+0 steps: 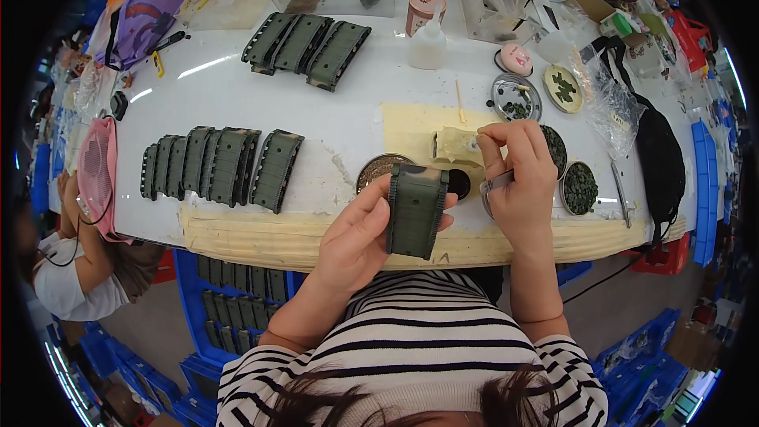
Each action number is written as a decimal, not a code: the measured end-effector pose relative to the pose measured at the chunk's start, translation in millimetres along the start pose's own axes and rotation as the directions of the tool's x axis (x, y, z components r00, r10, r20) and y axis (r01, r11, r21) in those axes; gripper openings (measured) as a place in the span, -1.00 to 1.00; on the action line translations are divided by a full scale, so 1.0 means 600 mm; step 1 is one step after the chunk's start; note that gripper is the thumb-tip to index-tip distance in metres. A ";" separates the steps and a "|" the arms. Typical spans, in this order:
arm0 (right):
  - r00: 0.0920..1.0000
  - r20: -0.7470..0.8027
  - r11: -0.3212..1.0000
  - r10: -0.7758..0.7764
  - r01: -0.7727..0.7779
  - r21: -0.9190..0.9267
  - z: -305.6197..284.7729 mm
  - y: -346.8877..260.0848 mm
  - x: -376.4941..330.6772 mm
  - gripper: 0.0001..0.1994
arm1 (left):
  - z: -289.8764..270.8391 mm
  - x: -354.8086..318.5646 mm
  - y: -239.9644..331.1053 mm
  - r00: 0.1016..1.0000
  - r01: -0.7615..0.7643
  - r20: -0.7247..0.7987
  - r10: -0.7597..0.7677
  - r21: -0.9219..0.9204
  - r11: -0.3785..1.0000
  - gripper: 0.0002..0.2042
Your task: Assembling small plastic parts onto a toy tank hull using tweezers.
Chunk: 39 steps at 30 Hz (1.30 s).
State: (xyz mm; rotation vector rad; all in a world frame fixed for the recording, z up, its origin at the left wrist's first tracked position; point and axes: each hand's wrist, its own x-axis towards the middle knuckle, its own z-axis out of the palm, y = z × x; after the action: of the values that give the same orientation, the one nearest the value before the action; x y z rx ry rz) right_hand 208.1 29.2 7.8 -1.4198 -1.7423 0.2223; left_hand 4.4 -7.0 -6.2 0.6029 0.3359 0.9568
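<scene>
My left hand [352, 237] grips a dark green, slightly curved plastic piece [415, 213] with ribbed side edges and camouflage patches at its top. It is tilted up above the table's front edge. My right hand [518, 170] is closed, thumb and forefinger pinched beside a glue-smeared yellowish block [458, 145]; what the fingertips pinch is too small to make out. A flat silvery metal tool [498, 182] shows within that same hand, its kind unclear. Between the hands sit a round tin of brown grains [382, 168] and a small dark pot [458, 183].
Similar green pieces stand in a row at left [225, 162] and a group lies farther back [304, 47]. At right are dishes of small green parts [579, 187], a metal pen-like tool [621, 198] and a black strap [660, 158]. A squeeze bottle [428, 46] stands behind.
</scene>
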 end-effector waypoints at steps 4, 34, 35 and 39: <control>0.999 0.033 1.000 0.020 -0.019 -0.025 0.000 -0.001 -0.001 -0.80 | -0.003 -0.006 0.001 1.000 -0.029 -0.002 0.030 0.084 0.996 -0.54; 0.994 -0.016 0.955 -0.104 0.105 0.277 -0.050 -0.038 -0.022 -0.69 | -0.015 -0.025 0.054 0.907 -0.008 -0.325 0.270 0.626 0.780 -0.12; 0.994 0.025 0.964 -0.111 0.101 0.245 -0.056 -0.034 -0.019 -0.69 | -0.017 -0.022 0.059 0.842 -0.087 -0.252 0.476 0.809 0.582 -0.20; 0.969 0.207 0.988 -0.133 0.113 0.104 -0.081 -0.026 0.028 -0.70 | -0.060 -0.044 0.083 0.612 0.085 -0.236 0.755 0.969 0.233 -0.38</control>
State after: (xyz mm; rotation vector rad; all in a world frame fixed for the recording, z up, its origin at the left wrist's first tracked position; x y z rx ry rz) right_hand 230.9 20.8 55.5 -1.2535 -1.9617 0.3953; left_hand -61.6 4.1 -3.7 1.4803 1.6490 1.4398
